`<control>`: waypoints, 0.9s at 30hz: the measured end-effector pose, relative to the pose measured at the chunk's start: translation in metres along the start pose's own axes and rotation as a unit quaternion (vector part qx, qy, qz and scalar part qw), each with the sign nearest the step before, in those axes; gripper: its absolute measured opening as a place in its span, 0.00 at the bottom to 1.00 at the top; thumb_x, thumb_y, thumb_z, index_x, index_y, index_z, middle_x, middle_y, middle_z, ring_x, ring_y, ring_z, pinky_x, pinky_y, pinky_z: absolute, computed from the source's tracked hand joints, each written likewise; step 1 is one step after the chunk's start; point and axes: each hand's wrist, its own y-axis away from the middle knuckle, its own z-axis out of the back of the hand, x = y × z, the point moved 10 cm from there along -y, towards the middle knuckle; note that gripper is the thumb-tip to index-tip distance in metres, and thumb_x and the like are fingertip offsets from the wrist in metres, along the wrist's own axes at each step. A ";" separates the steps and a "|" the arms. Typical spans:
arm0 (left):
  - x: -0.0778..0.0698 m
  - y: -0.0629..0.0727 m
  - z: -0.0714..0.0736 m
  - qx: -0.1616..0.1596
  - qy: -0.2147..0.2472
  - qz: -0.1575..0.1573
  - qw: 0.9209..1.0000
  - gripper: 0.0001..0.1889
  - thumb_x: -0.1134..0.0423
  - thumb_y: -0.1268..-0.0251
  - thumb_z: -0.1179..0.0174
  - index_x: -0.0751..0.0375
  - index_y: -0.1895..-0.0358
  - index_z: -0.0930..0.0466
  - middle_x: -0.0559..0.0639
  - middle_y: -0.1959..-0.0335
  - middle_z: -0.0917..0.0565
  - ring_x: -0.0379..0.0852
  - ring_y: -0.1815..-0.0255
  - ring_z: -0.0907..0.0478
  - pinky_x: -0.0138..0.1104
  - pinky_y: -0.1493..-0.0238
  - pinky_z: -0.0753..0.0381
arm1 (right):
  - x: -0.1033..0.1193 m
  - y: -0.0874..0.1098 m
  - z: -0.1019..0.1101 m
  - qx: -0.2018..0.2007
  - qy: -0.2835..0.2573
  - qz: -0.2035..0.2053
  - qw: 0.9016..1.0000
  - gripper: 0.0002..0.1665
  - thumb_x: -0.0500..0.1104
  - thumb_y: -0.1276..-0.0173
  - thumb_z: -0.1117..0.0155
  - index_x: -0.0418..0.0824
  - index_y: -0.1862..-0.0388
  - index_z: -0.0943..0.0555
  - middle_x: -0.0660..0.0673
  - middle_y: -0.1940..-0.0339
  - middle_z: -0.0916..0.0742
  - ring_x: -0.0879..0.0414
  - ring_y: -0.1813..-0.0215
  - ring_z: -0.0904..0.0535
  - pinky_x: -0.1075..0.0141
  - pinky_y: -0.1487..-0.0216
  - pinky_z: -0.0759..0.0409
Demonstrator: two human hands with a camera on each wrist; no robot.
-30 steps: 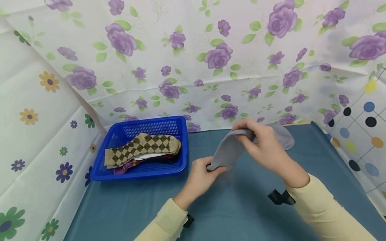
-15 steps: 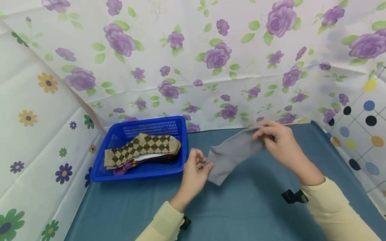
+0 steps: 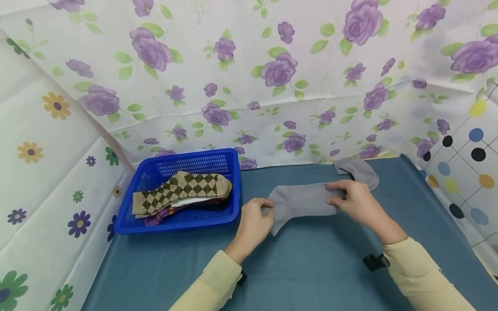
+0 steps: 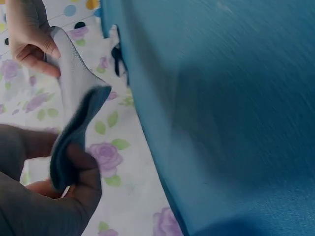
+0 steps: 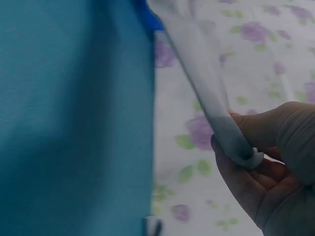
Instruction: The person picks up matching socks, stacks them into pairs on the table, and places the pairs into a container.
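Note:
A plain grey sock is stretched between my two hands above the table, its length running nearly level in the head view. My left hand pinches the left end, where the fabric flares downward. At the other end, the thumb and fingers of my right hand grip the straight edge. The left wrist view shows the sock slanting between both hands, with a darker fold at the left fingers. A second grey sock lies bent on the table just behind my right hand, partly covered by it.
To the left stands a blue plastic basket with a brown diamond-patterned sock on top of other socks. Flower-printed sheets rise behind and left, a dotted sheet on the right. A blue-green cloth covers the table.
The held sock went from bunched and steep to stretched out and nearly level. My right hand moved right, then lower, and more of the second grey sock came into view.

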 end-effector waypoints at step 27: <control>0.035 -0.010 -0.029 0.054 -0.211 -0.020 0.976 0.13 0.76 0.46 0.42 0.57 0.61 0.16 0.51 0.62 0.21 0.45 0.60 0.23 0.36 0.58 0.21 | -0.043 0.001 -0.058 0.035 0.072 -0.032 0.996 0.24 0.43 0.43 0.30 0.39 0.47 0.20 0.38 0.48 0.18 0.43 0.48 0.22 0.52 0.58 0.21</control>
